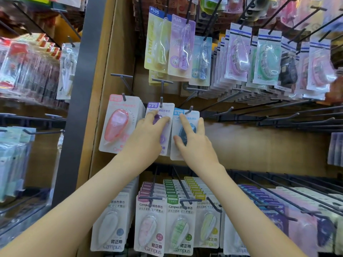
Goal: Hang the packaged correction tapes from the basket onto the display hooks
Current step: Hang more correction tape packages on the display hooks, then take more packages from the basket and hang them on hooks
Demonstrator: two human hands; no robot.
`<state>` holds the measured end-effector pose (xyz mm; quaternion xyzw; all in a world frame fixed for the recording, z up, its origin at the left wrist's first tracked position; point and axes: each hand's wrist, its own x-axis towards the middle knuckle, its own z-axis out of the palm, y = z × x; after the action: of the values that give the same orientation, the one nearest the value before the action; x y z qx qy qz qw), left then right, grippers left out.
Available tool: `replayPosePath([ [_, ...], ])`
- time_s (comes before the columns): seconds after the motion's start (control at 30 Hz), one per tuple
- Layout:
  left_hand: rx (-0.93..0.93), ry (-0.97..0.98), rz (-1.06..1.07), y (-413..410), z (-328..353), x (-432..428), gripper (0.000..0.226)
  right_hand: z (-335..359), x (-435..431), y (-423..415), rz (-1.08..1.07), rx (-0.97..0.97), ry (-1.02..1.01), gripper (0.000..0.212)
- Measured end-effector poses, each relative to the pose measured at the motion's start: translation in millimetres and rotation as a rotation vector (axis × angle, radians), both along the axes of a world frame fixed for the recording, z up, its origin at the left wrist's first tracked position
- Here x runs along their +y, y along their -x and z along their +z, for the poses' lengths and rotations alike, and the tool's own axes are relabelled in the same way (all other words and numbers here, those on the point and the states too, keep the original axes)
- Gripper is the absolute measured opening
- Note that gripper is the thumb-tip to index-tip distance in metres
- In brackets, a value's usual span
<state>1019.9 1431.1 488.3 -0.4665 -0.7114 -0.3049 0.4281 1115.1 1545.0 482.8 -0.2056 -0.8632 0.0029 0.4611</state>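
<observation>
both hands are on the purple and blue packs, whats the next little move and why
Probably push the blue pack back along its hook with the right hand, then let go. The hook's tip already pokes through the card's top, so it looks threaded, but the card sits near the tip, while the left hand presses the purple pack beside it.

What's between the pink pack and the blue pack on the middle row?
In the head view, the purple pack hangs there on its own hook, with the left hand resting on it.
</observation>
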Motion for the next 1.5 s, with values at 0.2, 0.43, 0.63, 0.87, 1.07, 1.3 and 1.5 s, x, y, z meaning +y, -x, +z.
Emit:
replayPosePath([
  [0.2,0.247,0.026,0.233,-0.3,-6.7,8.3,0.078,-6.4,2.5,10.0,0.057,0.013,0.047,0.083],
  [0.43,0.265,0.08,0.233,8.6,-11.3,8.6,0.083,-14.4,5.7,3.7,0.155,0.057,0.072,0.1],
  [0.63,0.22,-0.119,0.007,8.7,-20.8,11.9,0.061,-20.1,-3.1,-11.3,0.212,0.028,0.156,0.094],
  [0.87,0.106,-0.303,-0.237,-8.2,-58.8,-26.1,0.043,-48.5,-44.3,-17.5,0.243,0.21,-0.134,0.064],
  [1.07,-0.094,-0.293,-0.189,-20.6,-143.6,-108.4,0.034,-93.1,-107.7,-7.0,0.545,0.294,-0.202,0.044],
  [1.3,-0.495,-0.171,0.153,-21.0,-300.5,-224.5,0.03,-221.6,-199.8,37.4,0.917,-0.021,-0.019,0.035],
  [1.5,-0.936,-0.02,0.377,-7.0,-454.0,-300.4,0.048,-384.5,-261.3,80.8,0.901,-0.503,0.221,0.035],
])
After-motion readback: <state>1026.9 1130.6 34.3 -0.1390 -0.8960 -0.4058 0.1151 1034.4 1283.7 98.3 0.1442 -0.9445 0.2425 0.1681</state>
